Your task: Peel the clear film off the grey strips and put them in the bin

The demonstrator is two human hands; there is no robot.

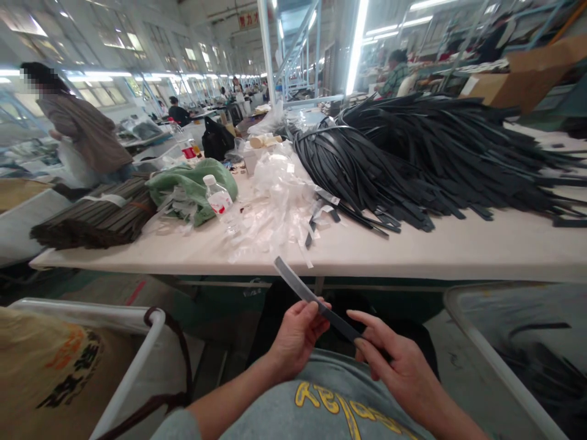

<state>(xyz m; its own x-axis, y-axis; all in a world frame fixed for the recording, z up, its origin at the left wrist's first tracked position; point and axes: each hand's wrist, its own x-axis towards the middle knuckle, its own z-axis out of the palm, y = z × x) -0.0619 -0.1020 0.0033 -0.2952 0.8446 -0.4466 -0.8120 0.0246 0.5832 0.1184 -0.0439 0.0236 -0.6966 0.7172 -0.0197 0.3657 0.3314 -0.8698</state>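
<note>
Head view: both hands [342,339] grip a dark strip [337,321] before a pale table [413,256] in a factory hall.

The lower end of a dark strip [298,286] disappears behind the fingers of the right hand [394,360] on a factory floor, while the palm of the left hand [298,333] is turned from view. Both forearms run out of the bottom edge. Yellow lettering [325,400] on a grey-green shirt [270,412] is broken by folds and only partly legible. At left, a standing person's [85,122] face is masked by pixels, and a printed sack [55,379] is cut off by the frame. A heap of black strips [413,153] hides the table [458,247] beneath. Strips in a bin [486,354] at right are blurred, the red sign [249,20] is unreadable, and distant workers [178,113] are too small to make out.
</note>
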